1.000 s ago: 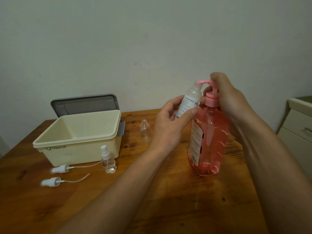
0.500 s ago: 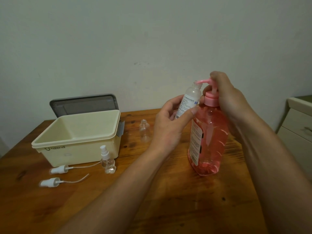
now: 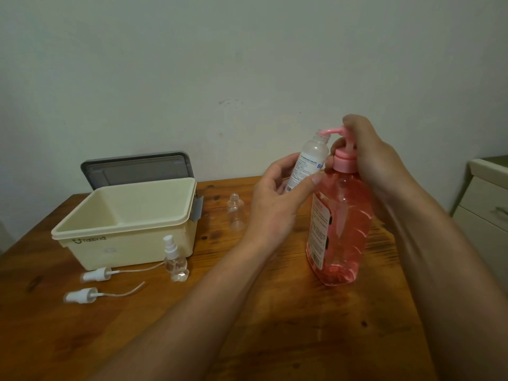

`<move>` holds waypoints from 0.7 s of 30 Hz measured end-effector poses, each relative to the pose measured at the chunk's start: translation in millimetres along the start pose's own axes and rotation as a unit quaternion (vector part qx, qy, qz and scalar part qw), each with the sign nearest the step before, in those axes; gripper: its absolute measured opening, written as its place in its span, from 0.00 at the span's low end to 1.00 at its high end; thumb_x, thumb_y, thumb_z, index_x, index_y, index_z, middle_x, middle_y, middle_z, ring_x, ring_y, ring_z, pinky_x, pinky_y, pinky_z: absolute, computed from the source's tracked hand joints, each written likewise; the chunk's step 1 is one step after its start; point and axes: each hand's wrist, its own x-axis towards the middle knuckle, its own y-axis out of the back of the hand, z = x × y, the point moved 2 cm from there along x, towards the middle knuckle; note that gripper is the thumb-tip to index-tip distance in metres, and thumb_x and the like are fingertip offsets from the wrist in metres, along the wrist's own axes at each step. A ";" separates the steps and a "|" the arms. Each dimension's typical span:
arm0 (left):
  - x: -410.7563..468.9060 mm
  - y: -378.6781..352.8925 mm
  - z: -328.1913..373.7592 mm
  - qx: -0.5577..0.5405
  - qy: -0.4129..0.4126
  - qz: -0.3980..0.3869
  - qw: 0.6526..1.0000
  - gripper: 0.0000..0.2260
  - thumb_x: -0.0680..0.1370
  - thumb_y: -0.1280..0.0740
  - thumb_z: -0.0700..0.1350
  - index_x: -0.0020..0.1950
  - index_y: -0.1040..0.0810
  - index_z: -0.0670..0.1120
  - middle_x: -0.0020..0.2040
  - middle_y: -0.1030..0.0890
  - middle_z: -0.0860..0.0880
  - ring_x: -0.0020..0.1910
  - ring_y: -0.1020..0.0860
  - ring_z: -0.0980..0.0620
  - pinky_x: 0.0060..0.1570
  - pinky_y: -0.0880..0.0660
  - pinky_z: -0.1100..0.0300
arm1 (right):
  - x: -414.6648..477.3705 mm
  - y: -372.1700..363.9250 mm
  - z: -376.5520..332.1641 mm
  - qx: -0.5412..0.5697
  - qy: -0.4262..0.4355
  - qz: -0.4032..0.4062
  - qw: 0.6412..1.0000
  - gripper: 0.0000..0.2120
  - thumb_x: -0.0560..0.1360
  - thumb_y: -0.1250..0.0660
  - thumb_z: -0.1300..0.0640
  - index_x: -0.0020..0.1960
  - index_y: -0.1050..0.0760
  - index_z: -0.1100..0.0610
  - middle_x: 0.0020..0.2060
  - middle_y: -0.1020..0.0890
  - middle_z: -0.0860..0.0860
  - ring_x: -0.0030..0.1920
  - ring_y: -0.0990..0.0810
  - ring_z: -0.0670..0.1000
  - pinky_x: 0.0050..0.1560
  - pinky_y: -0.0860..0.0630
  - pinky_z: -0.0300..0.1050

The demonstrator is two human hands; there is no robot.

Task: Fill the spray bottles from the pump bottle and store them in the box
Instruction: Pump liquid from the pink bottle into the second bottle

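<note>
A tall pink pump bottle [image 3: 341,232] stands on the wooden table [image 3: 275,325]. My right hand [image 3: 368,158] wraps its pump head from behind, fingers over the top. The pump head stands raised on its stem, with the spout over the open neck of a labelled clear spray bottle [image 3: 309,160]. My left hand [image 3: 277,199] holds that bottle tilted against the pump bottle's shoulder. A cream box [image 3: 123,224] sits open at the left. In front of it stands a small capped spray bottle [image 3: 174,259]. A small uncapped clear bottle [image 3: 235,215] stands beside the box.
Two white spray heads with dip tubes [image 3: 96,274] [image 3: 82,295] lie in front of the box. A grey lid [image 3: 137,169] leans against the wall behind it. A pale drawer cabinet [image 3: 483,213] stands off the table's right edge.
The pump head has risen on its stem, and my right hand has risen with it. The left hand keeps the spray bottle under the spout.
</note>
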 end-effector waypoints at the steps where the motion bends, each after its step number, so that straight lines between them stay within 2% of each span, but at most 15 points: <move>1: 0.1 0.0 0.1 0.000 0.000 0.001 1.000 0.19 0.75 0.28 0.41 0.65 0.25 0.48 0.55 0.19 0.54 0.47 0.20 0.66 0.46 0.23 0.70 | -0.1 -0.1 -0.6 -0.001 0.003 0.000 1.000 0.18 0.77 0.42 0.42 0.40 0.24 0.55 0.30 0.19 0.51 0.34 0.25 0.54 0.39 0.28 0.50; 7: -0.2 -0.6 -2.2 -0.001 0.010 0.007 1.000 0.19 0.74 0.27 0.42 0.63 0.25 0.48 0.54 0.18 0.54 0.47 0.19 0.65 0.45 0.23 0.70 | 0.2 0.2 -1.7 0.009 0.002 -0.002 1.000 0.15 0.77 0.42 0.47 0.41 0.24 0.56 0.29 0.20 0.52 0.36 0.26 0.56 0.41 0.28 0.52; 14: 0.2 -0.5 -0.4 0.002 0.001 0.002 1.000 0.20 0.75 0.28 0.41 0.65 0.26 0.47 0.54 0.19 0.55 0.46 0.20 0.67 0.44 0.23 0.71 | 2.6 0.3 2.0 -0.002 0.003 0.000 1.000 0.21 0.76 0.42 0.39 0.42 0.22 0.55 0.31 0.18 0.52 0.34 0.23 0.54 0.40 0.26 0.53; 17: 0.3 -1.1 0.1 0.002 0.003 0.001 1.000 0.19 0.75 0.28 0.41 0.65 0.25 0.47 0.53 0.19 0.55 0.45 0.20 0.67 0.44 0.23 0.71 | 2.4 0.6 0.6 0.012 0.001 0.000 1.000 0.18 0.77 0.42 0.44 0.42 0.23 0.57 0.29 0.19 0.51 0.35 0.24 0.55 0.39 0.27 0.50; 21: -0.5 -0.3 -2.3 -0.009 0.010 0.006 1.000 0.20 0.74 0.27 0.41 0.64 0.24 0.45 0.54 0.18 0.52 0.46 0.19 0.65 0.44 0.23 0.70 | 1.1 0.0 -1.1 0.019 0.004 -0.007 1.000 0.14 0.77 0.42 0.48 0.41 0.25 0.57 0.30 0.20 0.53 0.36 0.27 0.56 0.35 0.30 0.47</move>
